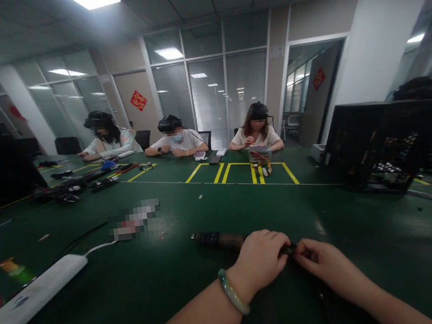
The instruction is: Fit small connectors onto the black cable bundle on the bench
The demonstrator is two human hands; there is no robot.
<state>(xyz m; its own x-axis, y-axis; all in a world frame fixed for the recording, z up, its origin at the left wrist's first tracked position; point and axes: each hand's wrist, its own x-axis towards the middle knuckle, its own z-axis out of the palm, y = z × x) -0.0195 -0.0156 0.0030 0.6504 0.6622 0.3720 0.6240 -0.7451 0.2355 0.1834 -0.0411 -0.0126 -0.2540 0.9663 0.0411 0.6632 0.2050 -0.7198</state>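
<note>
A dark electric screwdriver (221, 240) lies in front of me, its tip pointing left. My left hand (263, 253), with a green bangle at the wrist, is closed around its rear part and hides much of it. At that rear end my right hand (316, 257) pinches a small dark cable plug (289, 249) between thumb and fingers. Whether the plug is seated in the tool cannot be made out. Below the right hand a dark cable (322, 295) runs toward the table's near edge.
A white power strip (39, 294) and a green-orange object (16, 270) are at the left. Cables and tools (74, 186) lie farther back. At the right stands a black computer case (386, 148). Several people sit across the green table (167, 282); one has a metal box (260, 153) with wires.
</note>
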